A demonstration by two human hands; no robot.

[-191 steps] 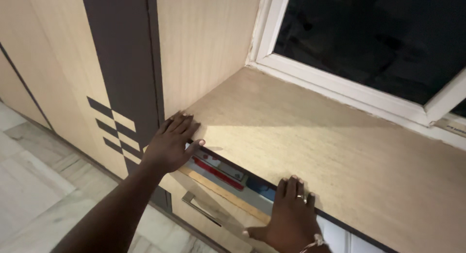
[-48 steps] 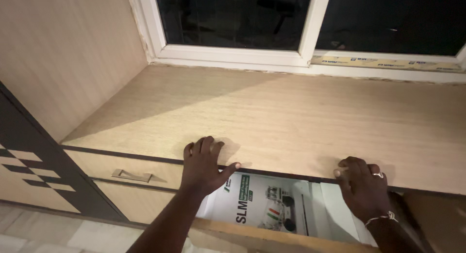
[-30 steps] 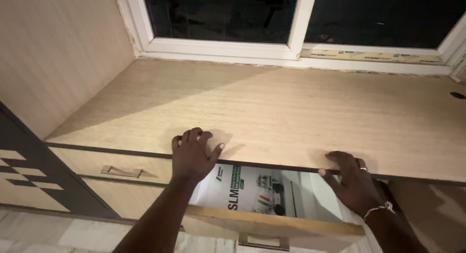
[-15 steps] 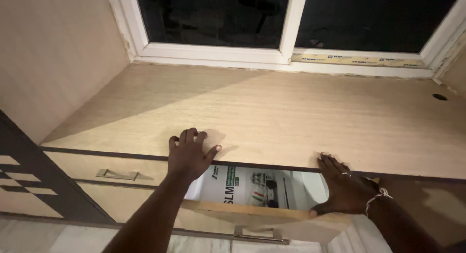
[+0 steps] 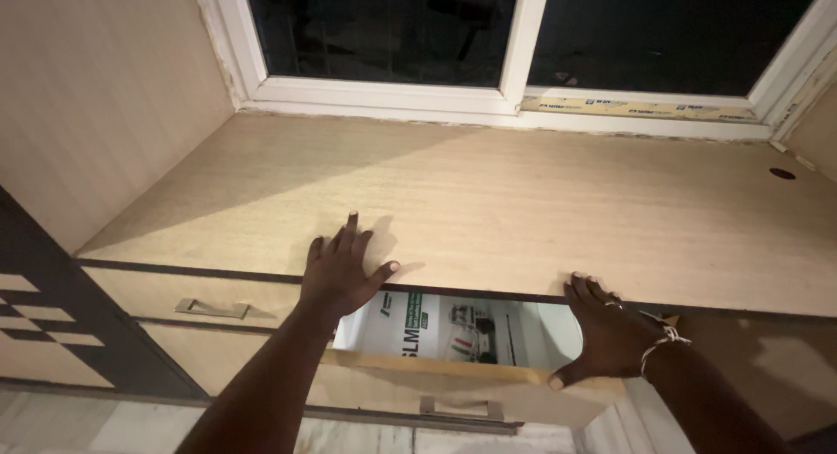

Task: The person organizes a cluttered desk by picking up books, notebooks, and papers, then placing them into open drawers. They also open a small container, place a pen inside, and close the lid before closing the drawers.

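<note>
Light wood-grain laminate counter (image 5: 540,201) is seen under a white-framed window (image 5: 514,92). Below its front edge, a pale wooden drawer w/ metal pull (image 5: 453,393) is pulled partly open; inside, white printed booklet w/ green and red marks (image 5: 436,328) is laid flat. Left hand (image 5: 342,267) is spread flat on counter edge; right hand (image 5: 606,332) is spread open, thumb on drawer's front rim.
</note>
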